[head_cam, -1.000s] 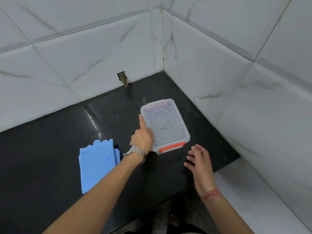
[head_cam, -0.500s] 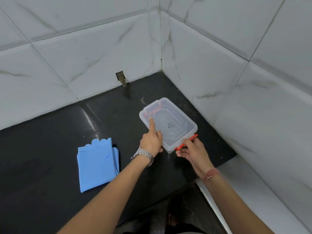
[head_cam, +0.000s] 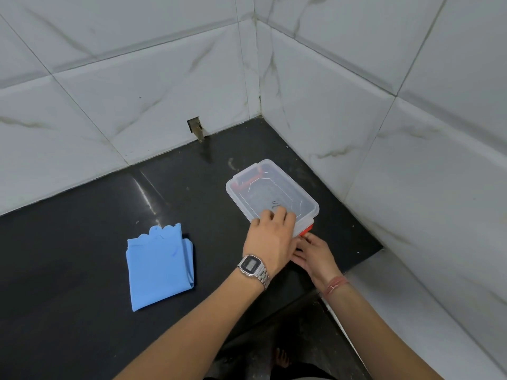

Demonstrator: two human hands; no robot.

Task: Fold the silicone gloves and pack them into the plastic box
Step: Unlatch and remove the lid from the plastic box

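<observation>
Pressing flat left hand (head_cam: 270,235) on plastic box (head_cam: 274,194) lid, right hand (head_cam: 312,253) fingering near-end red latch (head_cam: 307,229), grip unclear; folded gloves (head_cam: 159,266) leftward, near tabletop (head_cam: 82,215) front edge.

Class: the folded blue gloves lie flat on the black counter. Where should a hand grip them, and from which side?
Probably pinch the folded gloves at their right edge, where the stacked layers show, coming from the box side; one pinch there should catch every layer.

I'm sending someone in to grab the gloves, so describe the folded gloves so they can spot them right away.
Start at the black countertop set in the white tiled corner. The clear plastic box with red clips sits near the corner; the folded gloves lie apart to its left. They are the only blue thing, a flat square with one scalloped edge.
</observation>
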